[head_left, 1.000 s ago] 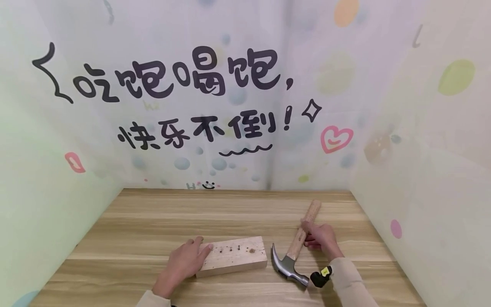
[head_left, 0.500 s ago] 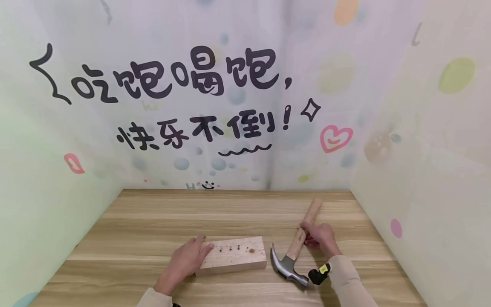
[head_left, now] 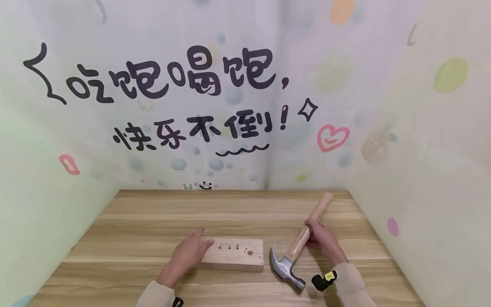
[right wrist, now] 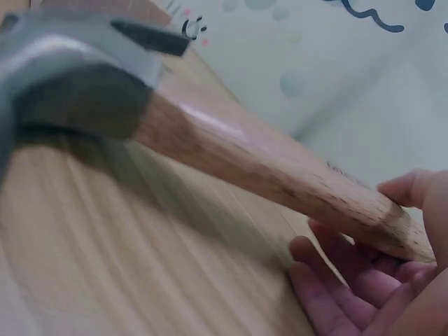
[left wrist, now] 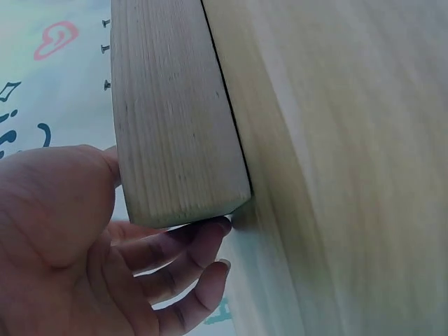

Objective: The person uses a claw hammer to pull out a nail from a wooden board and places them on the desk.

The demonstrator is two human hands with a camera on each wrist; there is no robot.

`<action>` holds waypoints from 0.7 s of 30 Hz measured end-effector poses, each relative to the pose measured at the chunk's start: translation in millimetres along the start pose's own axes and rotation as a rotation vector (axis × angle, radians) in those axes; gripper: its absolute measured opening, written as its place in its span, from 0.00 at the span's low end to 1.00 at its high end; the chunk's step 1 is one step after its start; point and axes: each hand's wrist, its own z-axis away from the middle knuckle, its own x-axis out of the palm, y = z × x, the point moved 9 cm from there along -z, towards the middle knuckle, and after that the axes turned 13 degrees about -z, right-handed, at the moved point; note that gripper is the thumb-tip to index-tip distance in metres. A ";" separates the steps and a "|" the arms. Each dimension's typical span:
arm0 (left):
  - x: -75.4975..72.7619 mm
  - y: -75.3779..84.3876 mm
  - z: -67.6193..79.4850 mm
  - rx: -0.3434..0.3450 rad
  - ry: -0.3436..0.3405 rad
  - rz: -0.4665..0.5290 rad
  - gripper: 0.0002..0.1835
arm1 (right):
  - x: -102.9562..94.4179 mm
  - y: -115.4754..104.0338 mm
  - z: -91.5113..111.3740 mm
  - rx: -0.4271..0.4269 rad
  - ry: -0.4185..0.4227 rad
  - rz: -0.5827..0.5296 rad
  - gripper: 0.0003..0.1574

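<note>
A pale wooden block (head_left: 233, 253) lies on the table, with three small nails (left wrist: 106, 49) standing out of its top face. My left hand (head_left: 186, 254) holds the block's left end, thumb on top and fingers bent around the end. Right of the block is a claw hammer (head_left: 284, 266) with a steel head and a wooden handle (right wrist: 252, 157). Its head is near the table, claw toward the block. My right hand (head_left: 326, 241) grips the handle about midway, thumb over it and fingers beneath in the right wrist view.
The wood-grain table (head_left: 168, 213) reaches back to a white printed wall sheet (head_left: 176, 106) with dark lettering. More pale sheeting (head_left: 429, 183) closes off the right side, and the left side as well. A black wrist device (head_left: 324, 280) sits at my right sleeve.
The hammer's handle end has swung right and away, with my right hand still on it. The block has turned slightly, its right end closer to me. The whole view has shifted a little.
</note>
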 end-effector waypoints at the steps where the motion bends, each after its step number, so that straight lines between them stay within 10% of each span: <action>1: -0.1 -0.5 -1.4 -0.016 0.002 0.010 0.33 | -0.6 0.6 0.4 -0.005 0.002 -0.025 0.20; 12: 2.3 -2.9 -13.5 -0.115 0.073 0.094 0.24 | 18.6 -8.2 12.1 -0.115 -0.023 -0.292 0.26; 21: 5.5 8.9 -25.5 -0.119 0.108 0.015 0.23 | 36.5 -24.1 28.3 -0.350 -0.165 -0.449 0.12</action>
